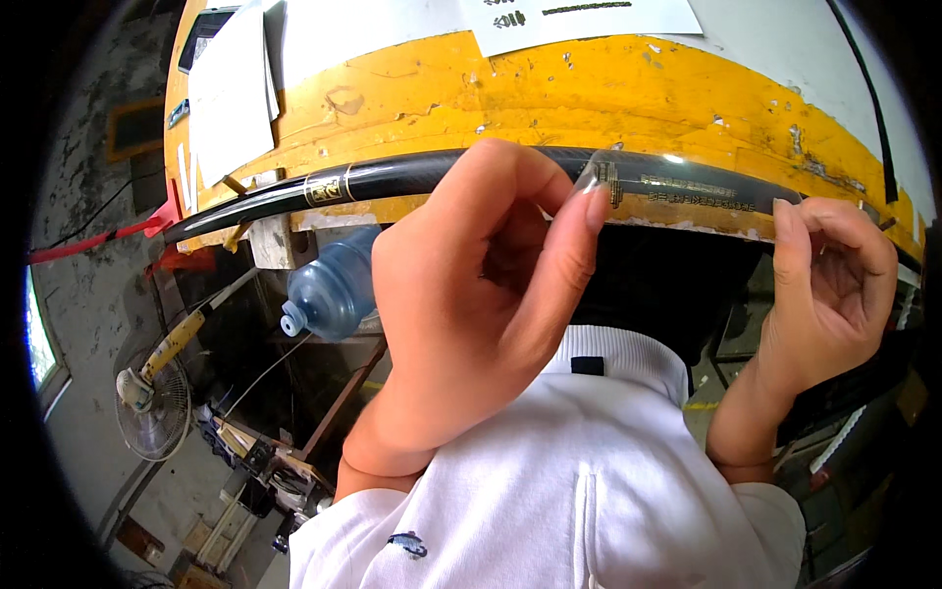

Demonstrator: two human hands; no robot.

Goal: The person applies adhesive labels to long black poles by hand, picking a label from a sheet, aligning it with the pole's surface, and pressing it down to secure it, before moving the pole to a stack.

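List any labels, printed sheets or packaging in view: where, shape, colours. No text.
Clear film sleeve: around the black rod, pinched by left hand and right hand; transparent with gold print.
Gold band: ring on the rod's left part, gold and black.
White sheet: top centre on the bench, rectangular, black print.
Paper stack: upper left, white, rectangular.

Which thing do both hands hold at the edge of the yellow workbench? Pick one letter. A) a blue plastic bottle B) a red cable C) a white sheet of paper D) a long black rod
D: the left hand and the right hand both grip the long black rod, which runs along the yellow workbench edge, while the blue bottle sits untouched below.
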